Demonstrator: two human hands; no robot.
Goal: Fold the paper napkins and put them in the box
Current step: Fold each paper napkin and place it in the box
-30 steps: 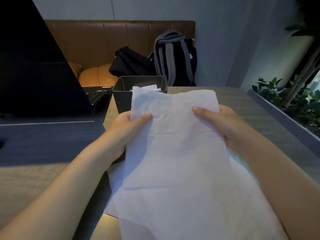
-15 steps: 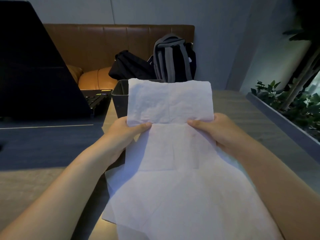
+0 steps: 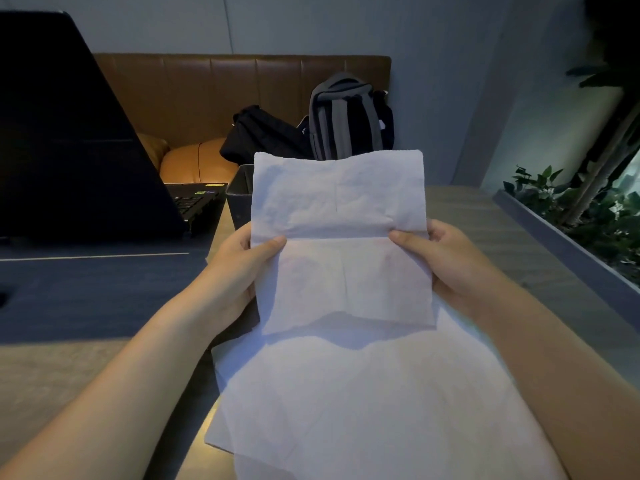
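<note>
While both hands, left (image 3: 242,268) and right (image 3: 450,265), are pinching a half-folded napkin (image 3: 341,237), folding is proceeding; next, likely creasing, then boxing (image 3: 239,199).

I see a napkin (image 3: 341,244) held up between my left hand (image 3: 242,261) and right hand (image 3: 450,261), above more napkins (image 3: 363,410) on the near table (image 3: 485,220). The box (image 3: 239,199) sits behind it, a laptop (image 3: 69,133) far left, a backpack (image 3: 346,119) on the far bench (image 3: 242,84), plants (image 3: 588,209) right.
</note>
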